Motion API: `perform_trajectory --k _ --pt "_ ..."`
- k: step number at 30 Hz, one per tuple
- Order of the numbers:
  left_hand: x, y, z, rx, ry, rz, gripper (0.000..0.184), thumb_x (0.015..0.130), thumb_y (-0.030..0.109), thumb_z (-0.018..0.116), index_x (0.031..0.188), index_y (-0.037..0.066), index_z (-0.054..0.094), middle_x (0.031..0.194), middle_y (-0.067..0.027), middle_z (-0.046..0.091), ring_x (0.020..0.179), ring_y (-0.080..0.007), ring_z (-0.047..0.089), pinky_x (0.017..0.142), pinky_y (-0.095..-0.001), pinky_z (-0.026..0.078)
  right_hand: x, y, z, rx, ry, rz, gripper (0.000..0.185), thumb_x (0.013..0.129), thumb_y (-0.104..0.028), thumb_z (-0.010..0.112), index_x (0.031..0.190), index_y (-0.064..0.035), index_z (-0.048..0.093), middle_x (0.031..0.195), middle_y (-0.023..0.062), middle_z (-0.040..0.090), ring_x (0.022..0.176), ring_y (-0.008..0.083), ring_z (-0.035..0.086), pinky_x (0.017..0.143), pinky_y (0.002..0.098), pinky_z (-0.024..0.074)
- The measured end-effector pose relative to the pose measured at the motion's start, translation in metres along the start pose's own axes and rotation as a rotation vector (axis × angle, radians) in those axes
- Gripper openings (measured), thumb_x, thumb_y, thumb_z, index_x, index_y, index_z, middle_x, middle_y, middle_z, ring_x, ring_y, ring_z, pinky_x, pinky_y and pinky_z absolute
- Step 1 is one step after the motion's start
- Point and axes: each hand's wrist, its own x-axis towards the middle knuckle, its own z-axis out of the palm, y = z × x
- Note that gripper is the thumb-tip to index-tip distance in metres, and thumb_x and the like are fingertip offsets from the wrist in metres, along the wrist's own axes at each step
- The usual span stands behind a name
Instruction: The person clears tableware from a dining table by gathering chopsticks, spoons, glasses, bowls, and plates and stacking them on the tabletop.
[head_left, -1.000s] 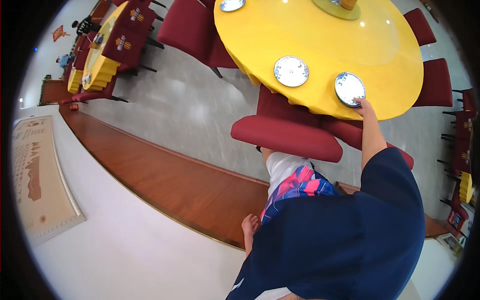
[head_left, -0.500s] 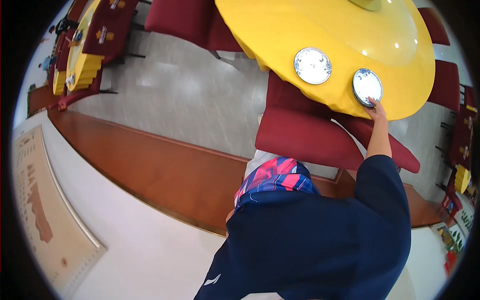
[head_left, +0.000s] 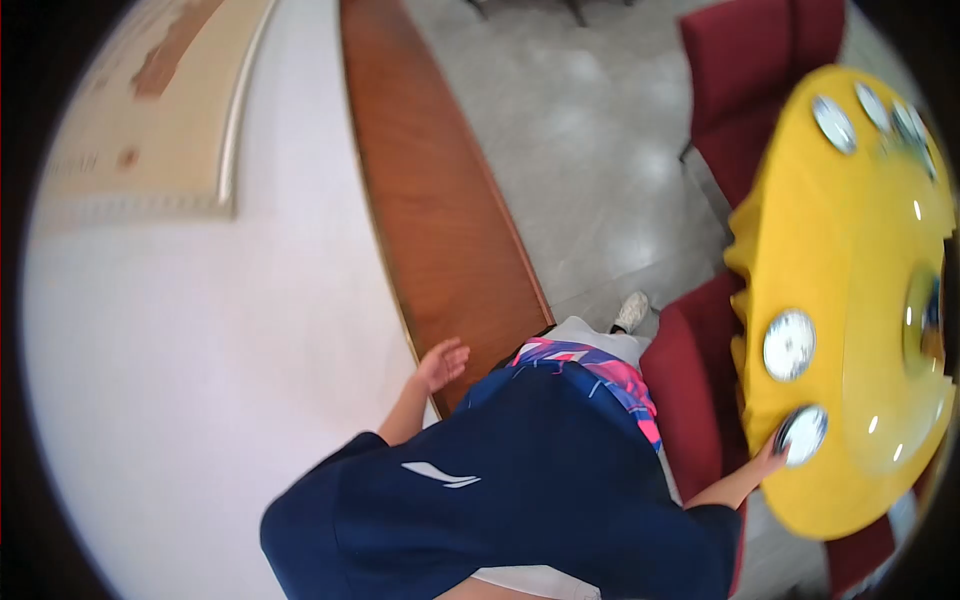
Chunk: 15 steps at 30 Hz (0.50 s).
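My right hand [head_left: 771, 457] grips the near edge of a small stack of white plates [head_left: 804, 435] with dark blue patterned rims. This stack is over the yellow tablecloth near the table's edge; I cannot tell if it touches the cloth. A single plate [head_left: 789, 345] of the same kind lies flat on the cloth just beyond it. My left hand [head_left: 443, 364] hangs in the air by the white wall, holding nothing, its fingers loosely curled and apart.
The round yellow table [head_left: 790, 240] carries a glass turntable [head_left: 890, 290] and several more plates at its far end. Dark red chairs [head_left: 695, 380] stand against it. A brown wooden strip [head_left: 440, 150] runs along the wall, where a scroll [head_left: 170, 120] hangs.
My view has swung to the left, so the table now sits at the right. My left hand has come into sight. My right hand still holds the plate stack.
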Motion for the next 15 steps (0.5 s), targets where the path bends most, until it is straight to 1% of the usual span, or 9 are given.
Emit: perform_trajectory --k 1,2,3,5,7,8,10,12,15 --pt "0.004 0.016 -0.006 -0.039 0.005 0.086 0.039 0.097 0.037 0.048 0.129 0.015 0.049 0.117 -0.0069 0.063 0.100 -0.0174 0.061 0.087 -0.0354 0.049 0.001 0.018 0.008 -0.034 0.059 -0.059 0.056 0.080 0.006 0.058 0.133 0.0098 0.040 0.137 0.0234 0.044 0.126 0.0391 0.042 0.108 0.0548 0.0341" --pt "0.007 0.013 -0.012 -0.068 0.000 0.166 0.040 0.097 0.039 0.047 0.130 0.015 0.049 0.119 -0.0072 0.062 0.102 -0.0172 0.060 0.089 -0.0358 0.048 -0.001 0.020 0.008 -0.005 0.011 -0.053 0.056 0.079 0.009 0.058 0.132 0.0107 0.040 0.137 0.0238 0.044 0.126 0.0398 0.041 0.108 0.0565 0.0332" --pt "0.014 0.010 -0.014 0.014 0.033 0.188 0.042 0.097 0.040 0.047 0.132 0.016 0.047 0.123 -0.0077 0.060 0.107 -0.0174 0.057 0.091 -0.0361 0.046 0.000 0.027 0.009 -0.014 0.085 -0.075 0.056 0.078 0.010 0.057 0.132 0.0107 0.041 0.138 0.0224 0.044 0.128 0.0400 0.040 0.108 0.0571 0.0339" --pt "0.026 0.019 -0.012 0.085 0.070 0.206 0.045 0.098 0.041 0.047 0.134 0.016 0.045 0.126 -0.0082 0.057 0.112 -0.0177 0.054 0.094 -0.0364 0.044 -0.003 0.043 0.026 0.030 0.026 -0.047 0.054 0.079 0.010 0.057 0.131 0.0112 0.042 0.139 0.0226 0.043 0.128 0.0404 0.039 0.107 0.0567 0.0351" --pt "0.030 0.017 -0.017 0.187 0.057 0.302 0.049 0.098 0.044 0.045 0.138 0.016 0.041 0.133 -0.0090 0.052 0.119 -0.0184 0.049 0.098 -0.0360 0.040 -0.001 0.056 0.033 0.051 -0.009 -0.026 0.054 0.080 0.010 0.057 0.131 0.0112 0.042 0.139 0.0225 0.042 0.128 0.0406 0.039 0.108 0.0567 0.0351" --pt "0.024 0.055 -0.021 0.188 0.055 0.268 0.049 0.098 0.044 0.045 0.138 0.016 0.041 0.133 -0.0090 0.052 0.119 -0.0184 0.049 0.098 -0.0360 0.040 -0.025 0.057 0.065 0.060 0.016 -0.036 0.053 0.080 0.010 0.057 0.131 0.0115 0.042 0.139 0.0228 0.042 0.128 0.0406 0.039 0.108 0.0560 0.0350" --pt "0.019 0.060 -0.020 -0.159 -0.161 0.252 0.052 0.098 0.046 0.044 0.140 0.016 0.039 0.136 -0.0098 0.050 0.121 -0.0202 0.049 0.100 -0.0360 0.039 -0.024 0.060 0.076 0.084 0.016 -0.027 0.053 0.080 0.010 0.057 0.131 0.0118 0.041 0.140 0.0230 0.042 0.128 0.0407 0.039 0.108 0.0553 0.0350" --pt "0.021 0.063 -0.016 -0.217 -0.137 0.273 0.053 0.098 0.048 0.042 0.140 0.016 0.040 0.138 -0.0105 0.048 0.122 -0.0211 0.048 0.100 -0.0368 0.039 -0.025 0.064 0.086 0.085 -0.081 -0.015 0.052 0.081 0.009 0.057 0.131 0.0123 0.041 0.140 0.0235 0.041 0.128 0.0406 0.039 0.108 0.0532 0.0352" --pt "0.028 0.062 -0.014 -0.333 -0.103 0.266 0.053 0.099 0.049 0.039 0.140 0.016 0.039 0.139 -0.0109 0.047 0.123 -0.0220 0.048 0.100 -0.0378 0.039 -0.009 0.067 0.090 0.085 -0.042 0.005 0.052 0.080 0.008 0.059 0.130 0.0119 0.042 0.137 0.0238 0.044 0.127 0.0396 0.041 0.107 0.0525 0.0352"
